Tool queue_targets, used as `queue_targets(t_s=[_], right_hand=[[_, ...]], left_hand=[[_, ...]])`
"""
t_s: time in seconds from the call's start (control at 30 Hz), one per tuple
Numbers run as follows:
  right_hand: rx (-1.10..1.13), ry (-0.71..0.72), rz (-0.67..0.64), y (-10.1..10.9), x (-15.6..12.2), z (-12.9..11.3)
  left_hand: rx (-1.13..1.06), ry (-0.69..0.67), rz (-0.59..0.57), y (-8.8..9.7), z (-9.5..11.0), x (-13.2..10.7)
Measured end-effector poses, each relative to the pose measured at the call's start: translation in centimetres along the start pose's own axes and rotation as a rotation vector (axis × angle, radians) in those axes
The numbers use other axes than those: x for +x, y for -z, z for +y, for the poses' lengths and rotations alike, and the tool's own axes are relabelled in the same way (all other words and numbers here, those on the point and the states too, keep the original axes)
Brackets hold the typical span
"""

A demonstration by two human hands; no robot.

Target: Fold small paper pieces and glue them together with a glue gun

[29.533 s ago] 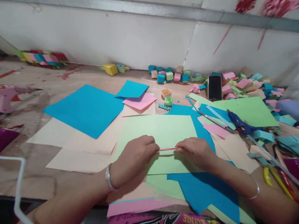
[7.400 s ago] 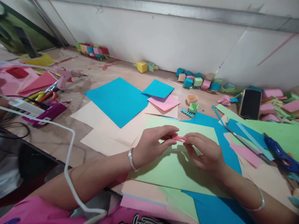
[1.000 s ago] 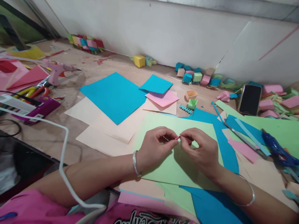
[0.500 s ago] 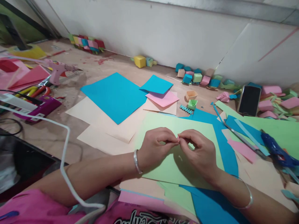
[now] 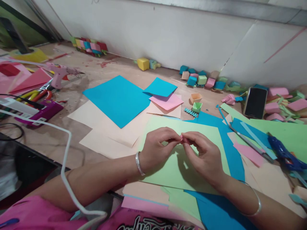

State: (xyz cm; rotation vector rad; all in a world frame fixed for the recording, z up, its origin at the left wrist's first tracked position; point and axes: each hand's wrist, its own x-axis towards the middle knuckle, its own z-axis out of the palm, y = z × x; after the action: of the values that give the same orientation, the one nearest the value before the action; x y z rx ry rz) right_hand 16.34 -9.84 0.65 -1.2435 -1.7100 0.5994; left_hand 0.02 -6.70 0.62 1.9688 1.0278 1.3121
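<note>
Both my hands meet over a light green paper sheet (image 5: pixel 172 172) near the table's front edge. My left hand (image 5: pixel 157 148) and my right hand (image 5: pixel 203 156) pinch a small folded pink paper strip (image 5: pixel 183 139) between their fingertips, held just above the sheet. The strip is pressed into a short pleated bundle, and my fingers hide most of it. A silver bangle sits on each wrist.
Blue (image 5: pixel 118 97), cream and pink sheets lie spread behind the green one. Small paper boxes (image 5: pixel 202 81) line the wall. A phone (image 5: pixel 255 102) leans at the right. A blue glue gun (image 5: pixel 283 155) lies at right, a pink glue gun (image 5: pixel 59 72) and scissors at left. A white cable (image 5: pixel 67 153) crosses the front left.
The pink strip, long at first, has been folded shorter and shorter. In the last second my fingertips have closed tighter on it and shifted up slightly.
</note>
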Motion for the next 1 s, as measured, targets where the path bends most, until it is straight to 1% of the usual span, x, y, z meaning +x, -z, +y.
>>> queue_targets(t_s=[0.13, 0.23, 0.37, 0.47, 0.53, 0.57, 0.63, 0.7, 0.8, 0.87, 1.0], right_hand=[[0.055, -0.031, -0.017, 0.1, -0.1, 0.3], [0.107, -0.014, -0.032, 0.1, -0.2, 0.3], [0.073, 0.011, -0.033, 0.1, -0.1, 0.2], [0.057, -0.081, 0.020, 0.1, 0.0, 0.5], [0.061, -0.151, 0.021, 0.2, 0.1, 0.7], [0.041, -0.158, 0.017, 0.2, 0.2, 0.8], [-0.064, -0.099, 0.025, 0.3, 0.4, 0.8], [-0.182, 0.019, 0.065, 0.5, 0.6, 0.7], [-0.258, 0.155, 0.060, 0.7, 0.9, 0.5], [-0.278, 0.188, 0.040, 0.7, 1.1, 0.5], [-0.317, 0.183, 0.052, 0.7, 1.1, 0.5]], left_hand=[[-0.074, 0.119, 0.024, 0.0, 0.3, 0.1], [-0.164, 0.199, 0.042, 0.1, 0.3, 0.1], [-0.282, 0.291, 0.055, 0.1, 0.4, 0.1], [-0.325, 0.367, 0.026, 0.1, 0.6, 0.1], [-0.324, 0.399, 0.001, 0.0, 0.6, 0.1], [-0.316, 0.405, -0.008, 0.0, 0.6, 0.0], [-0.287, 0.406, -0.024, 0.0, 0.5, 0.0], [-0.256, 0.398, -0.037, 0.1, 0.5, 0.0], [-0.211, 0.377, -0.061, 0.1, 0.6, 0.0], [-0.173, 0.350, -0.081, 0.2, 0.7, 0.0], [-0.082, 0.289, -0.125, 0.3, 0.6, 0.1]])
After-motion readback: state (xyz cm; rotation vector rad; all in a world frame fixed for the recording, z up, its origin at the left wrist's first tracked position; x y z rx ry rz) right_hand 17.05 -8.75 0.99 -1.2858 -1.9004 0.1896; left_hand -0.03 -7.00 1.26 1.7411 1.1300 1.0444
